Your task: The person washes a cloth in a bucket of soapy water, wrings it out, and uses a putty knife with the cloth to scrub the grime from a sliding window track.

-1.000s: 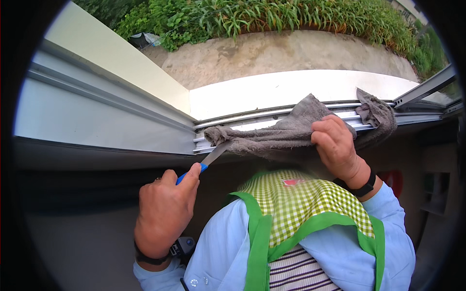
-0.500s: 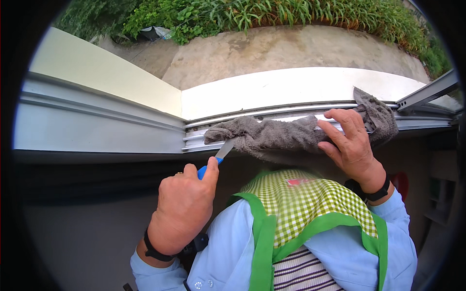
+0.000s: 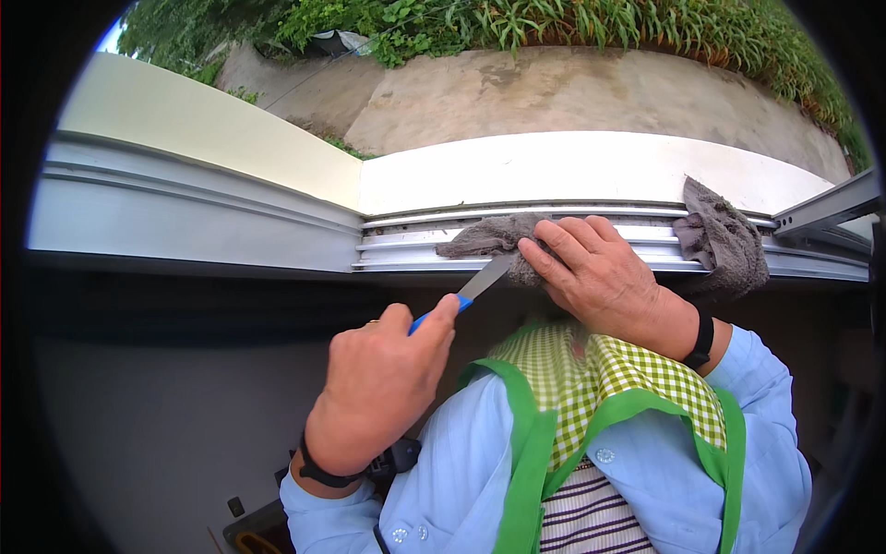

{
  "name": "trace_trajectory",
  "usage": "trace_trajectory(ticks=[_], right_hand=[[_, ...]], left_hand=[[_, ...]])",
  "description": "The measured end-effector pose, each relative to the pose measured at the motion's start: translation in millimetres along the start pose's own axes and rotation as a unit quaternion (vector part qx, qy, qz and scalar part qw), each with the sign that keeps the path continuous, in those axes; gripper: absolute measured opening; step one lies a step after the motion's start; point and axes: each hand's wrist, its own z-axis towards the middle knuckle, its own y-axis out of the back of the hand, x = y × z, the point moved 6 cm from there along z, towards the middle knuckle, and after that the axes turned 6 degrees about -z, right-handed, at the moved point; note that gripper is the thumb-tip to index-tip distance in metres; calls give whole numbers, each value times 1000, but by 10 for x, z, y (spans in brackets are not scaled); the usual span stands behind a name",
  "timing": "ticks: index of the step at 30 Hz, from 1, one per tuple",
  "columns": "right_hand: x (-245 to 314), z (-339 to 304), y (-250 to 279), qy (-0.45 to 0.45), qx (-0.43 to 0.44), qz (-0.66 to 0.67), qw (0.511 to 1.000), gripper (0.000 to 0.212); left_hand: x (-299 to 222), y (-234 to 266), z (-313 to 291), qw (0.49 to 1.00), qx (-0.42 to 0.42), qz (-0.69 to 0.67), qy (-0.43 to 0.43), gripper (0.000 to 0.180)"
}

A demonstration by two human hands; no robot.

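My left hand [image 3: 378, 383] is closed round the blue handle of a putty knife [image 3: 486, 277]. The metal blade points up and right, its tip against a bunched grey cloth [image 3: 489, 235]. This cloth lies along the ridged window track [image 3: 406, 247]. My right hand [image 3: 614, 286] grips the cloth's right end, fingers bent over it and partly hiding it. Farther right, more grey cloth [image 3: 724, 240] drapes across the track and hangs over its near edge. Whether the two pieces of cloth join is hidden.
A pale window frame [image 3: 203, 203] stands to the left, and a metal sash [image 3: 831, 208] borders the track at right. Beyond the track are a white sill [image 3: 554, 166], a concrete path [image 3: 591, 92] and green plants [image 3: 646, 28]. Some dirt lies in the track.
My right hand has moved left and taken hold of the cloth, which is now bunched shorter and uncovers track to its right. The putty knife has moved a little right and up.
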Motion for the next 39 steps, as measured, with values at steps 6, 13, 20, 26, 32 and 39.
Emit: trace_trajectory(ticks=[6,13,20,26,32,39], right_hand=[[9,132,70,25,-24,121,992,32],[169,530,-155,43,0,307,951,26],[250,488,-153,42,-18,159,986,34],[285,562,-173,51,27,171,984,37],[263,633,-165,0,57,216,975,36],[269,595,-274,68,24,217,974,33]], left_hand=[[279,310,-309,993,-38,-72,84,36],[475,324,-370,971,-142,-167,95,30],[505,218,-250,984,-112,-116,78,26],[540,213,-179,956,-173,-229,-64,37],[697,126,-151,906,-222,-349,-93,59],[714,-137,64,686,-174,-663,-244,65]])
